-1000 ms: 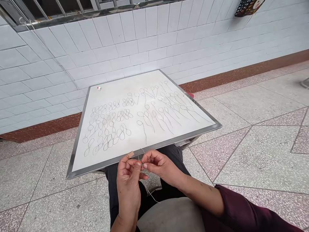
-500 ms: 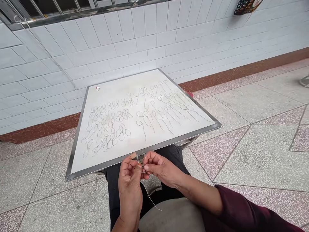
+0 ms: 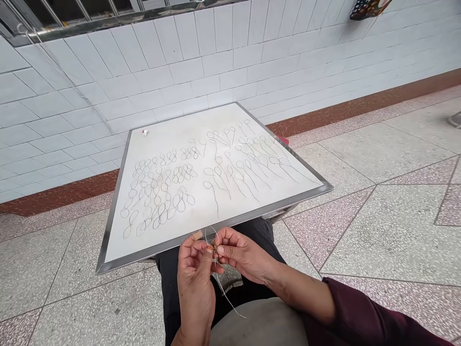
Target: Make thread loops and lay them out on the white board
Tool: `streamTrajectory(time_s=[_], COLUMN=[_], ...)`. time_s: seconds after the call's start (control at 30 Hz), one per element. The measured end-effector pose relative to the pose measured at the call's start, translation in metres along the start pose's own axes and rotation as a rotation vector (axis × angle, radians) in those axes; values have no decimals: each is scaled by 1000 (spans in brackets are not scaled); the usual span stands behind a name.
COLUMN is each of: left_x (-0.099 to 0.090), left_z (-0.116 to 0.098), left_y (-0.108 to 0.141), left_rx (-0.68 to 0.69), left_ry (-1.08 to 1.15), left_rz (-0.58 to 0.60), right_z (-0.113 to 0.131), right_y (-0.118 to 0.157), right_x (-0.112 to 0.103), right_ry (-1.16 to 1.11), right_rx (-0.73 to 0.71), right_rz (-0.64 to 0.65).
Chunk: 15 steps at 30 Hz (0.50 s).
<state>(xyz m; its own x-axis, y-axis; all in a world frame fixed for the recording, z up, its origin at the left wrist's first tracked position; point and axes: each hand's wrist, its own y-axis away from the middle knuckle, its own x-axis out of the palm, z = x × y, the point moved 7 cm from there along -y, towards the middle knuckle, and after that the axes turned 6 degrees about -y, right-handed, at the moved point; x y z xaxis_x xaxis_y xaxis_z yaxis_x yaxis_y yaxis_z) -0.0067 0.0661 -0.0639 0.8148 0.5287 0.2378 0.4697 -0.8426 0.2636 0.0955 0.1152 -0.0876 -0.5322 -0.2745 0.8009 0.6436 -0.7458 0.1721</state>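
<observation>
Over my lap, at the front edge of the white table, both hands meet around a thin pale wire. My left hand pinches it between thumb and fingers, and a tan strip is wrapped on one finger. My right hand pinches the wire just beside the left fingertips. A loop of wire rises above the fingers, and a loose tail hangs down over my lap. On the table's left half lie several figure-eight wire pieces; several single loops with long tails lie on the right half.
A small red-and-white object sits at the table's back left corner. The table has a grey metal rim and stands against a white tiled wall. A barred window is at the upper left, and a patterned item hangs at the upper right.
The hands stay together and have shifted very slightly to the right. The wire's hanging tail has swung a little to the right, and the view has moved slightly.
</observation>
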Motion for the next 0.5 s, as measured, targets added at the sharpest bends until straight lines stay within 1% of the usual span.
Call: streamTrajectory(time_s=[0.17,0.27,0.5], left_x=[3,6,7], left_z=[-2,-2,-2], left_y=[-1,-1,1], left_rx=[-11,-11,-24], left_ry=[-40,-48,121], left_rz=[38,69,59], right_z=[4,4,0], right_y=[1,2,3], right_x=[0,0,4], right_ry=[37,33,-55], right_rx=[5,1,-18], right_rz=[29,25,57])
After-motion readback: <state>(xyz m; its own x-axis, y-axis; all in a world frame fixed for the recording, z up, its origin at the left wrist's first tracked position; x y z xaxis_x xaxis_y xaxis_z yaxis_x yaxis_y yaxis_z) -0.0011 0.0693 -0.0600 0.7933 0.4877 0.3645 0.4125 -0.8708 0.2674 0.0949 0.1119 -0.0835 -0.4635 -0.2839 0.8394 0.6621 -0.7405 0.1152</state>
